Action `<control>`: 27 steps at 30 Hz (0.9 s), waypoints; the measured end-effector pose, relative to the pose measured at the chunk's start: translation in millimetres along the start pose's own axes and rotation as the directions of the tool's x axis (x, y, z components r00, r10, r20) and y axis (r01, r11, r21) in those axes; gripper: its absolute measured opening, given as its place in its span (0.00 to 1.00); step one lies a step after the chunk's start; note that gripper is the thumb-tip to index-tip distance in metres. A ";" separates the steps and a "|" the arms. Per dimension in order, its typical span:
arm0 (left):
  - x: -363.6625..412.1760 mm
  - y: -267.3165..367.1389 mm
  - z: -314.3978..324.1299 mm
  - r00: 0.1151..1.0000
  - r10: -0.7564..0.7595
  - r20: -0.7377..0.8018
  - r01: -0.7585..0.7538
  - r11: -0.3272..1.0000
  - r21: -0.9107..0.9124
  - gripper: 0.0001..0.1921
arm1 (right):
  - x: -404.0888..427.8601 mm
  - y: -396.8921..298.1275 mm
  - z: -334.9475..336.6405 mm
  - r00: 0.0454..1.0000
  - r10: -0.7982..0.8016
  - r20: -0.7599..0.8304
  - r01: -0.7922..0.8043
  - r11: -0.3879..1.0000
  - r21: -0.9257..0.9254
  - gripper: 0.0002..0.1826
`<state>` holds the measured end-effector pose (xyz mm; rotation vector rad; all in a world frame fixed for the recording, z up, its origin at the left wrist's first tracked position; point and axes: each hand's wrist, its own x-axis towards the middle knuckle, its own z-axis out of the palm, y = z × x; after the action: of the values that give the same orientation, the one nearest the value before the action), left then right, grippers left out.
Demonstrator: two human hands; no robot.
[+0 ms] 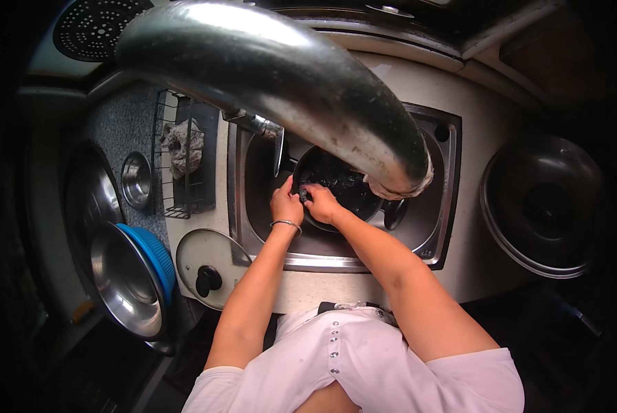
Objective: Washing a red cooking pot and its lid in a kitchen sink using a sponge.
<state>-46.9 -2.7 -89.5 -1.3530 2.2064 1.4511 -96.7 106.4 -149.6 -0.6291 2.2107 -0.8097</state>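
Observation:
A black two-handled pot [347, 180] sits in the stainless steel sink [435, 227], its inside wet, with small glints. My left hand [287, 204], with a bracelet at the wrist, grips the pot's left rim. Just inside that rim, the bent fingers of my right hand [323, 204] press a small dark scouring pad [304, 195] against the wall. Most of the pad is hidden by the fingers. One pot handle [395, 214] points to the lower right. The large metal faucet [287, 88] hides the pot's upper right part.
Whitish material [398, 191] wraps the faucet's mouth, close above the pot. Left of the sink are a wire rack [176, 212] with a rag [183, 147], a small metal bowl [136, 180], a glass lid [195, 253] and a steel basin [127, 279]. A large dark lid [543, 206] lies right.

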 end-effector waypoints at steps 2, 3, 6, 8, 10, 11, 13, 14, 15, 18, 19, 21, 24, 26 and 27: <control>-1.8 -5.9 -7.2 0.999 -0.029 -0.038 0.031 0.999 0.042 0.28 | -11.8 8.8 -24.0 0.870 0.073 0.488 -0.007 0.991 -0.137 0.25; -7.9 -2.1 -10.3 0.999 -0.029 -0.037 0.031 0.999 0.042 0.28 | -16.7 2.4 -48.0 0.792 0.146 0.593 0.057 0.949 -0.311 0.23; -20.7 9.0 -8.1 0.958 0.269 -0.101 -0.246 0.950 0.192 0.09 | -17.3 -9.5 -86.0 0.762 0.335 0.554 0.267 0.616 -0.741 0.17; -24.3 7.4 -3.8 0.971 0.214 -0.112 -0.196 0.969 0.154 0.12 | -23.4 -8.3 -85.9 0.818 0.317 0.481 0.274 0.520 -0.809 0.17; -23.0 5.0 2.2 0.968 0.210 -0.140 -0.196 0.975 0.104 0.12 | -28.2 7.4 -74.1 0.905 0.218 0.366 0.246 0.433 -0.867 0.18; -20.5 0.4 1.9 0.987 0.125 -0.101 -0.123 0.992 0.027 0.17 | -29.6 6.3 -74.0 0.873 0.260 0.411 0.238 0.509 -0.827 0.18; -21.4 11.3 -3.8 0.997 0.050 -0.053 -0.053 0.997 -0.052 0.22 | -31.4 1.4 -83.7 0.898 0.247 0.365 0.060 0.752 -0.657 0.15; -22.3 16.4 -7.9 0.986 0.115 -0.118 -0.114 0.993 0.017 0.18 | -28.0 1.0 -93.4 0.927 0.172 0.333 -0.034 0.924 -0.381 0.13; -25.1 24.5 -11.3 0.967 0.183 -0.175 -0.170 0.982 0.086 0.15 | -26.2 -5.8 -109.1 0.955 0.114 0.275 -0.101 0.993 -0.059 0.10; -32.8 57.8 -19.1 0.987 0.135 -0.089 -0.156 0.943 -0.294 0.08 | -27.9 -43.8 -145.1 0.988 0.120 -0.098 -0.069 0.908 0.414 0.07; -35.0 74.8 -24.0 0.994 0.032 0.106 0.037 0.805 -0.592 0.08 | -25.8 -52.6 -153.8 0.979 0.154 -0.131 -0.053 0.821 0.569 0.07; -35.6 90.7 -30.9 0.946 0.075 0.316 0.217 0.578 -0.787 0.10 | -30.7 -67.2 -169.0 0.982 0.171 -0.082 -0.087 0.792 0.604 0.07; -35.0 99.4 -39.9 0.987 0.099 0.127 0.058 0.519 -0.853 0.12 | -36.2 -73.0 -170.9 0.972 0.223 -0.080 -0.111 0.727 0.678 0.08; -45.3 89.5 -50.1 0.991 0.058 0.122 0.062 0.601 -0.797 0.09 | -39.5 -69.6 -166.2 0.960 0.278 -0.021 -0.149 0.576 0.803 0.08; -54.2 82.7 -54.9 0.990 0.043 0.136 0.077 0.640 -0.764 0.08 | -46.2 -79.1 -167.4 0.941 0.336 0.038 -0.193 0.444 0.875 0.08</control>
<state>-61.4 -5.5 22.6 -1.3676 1.4734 2.5608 -175.0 141.9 20.8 0.3125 1.5821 -1.6577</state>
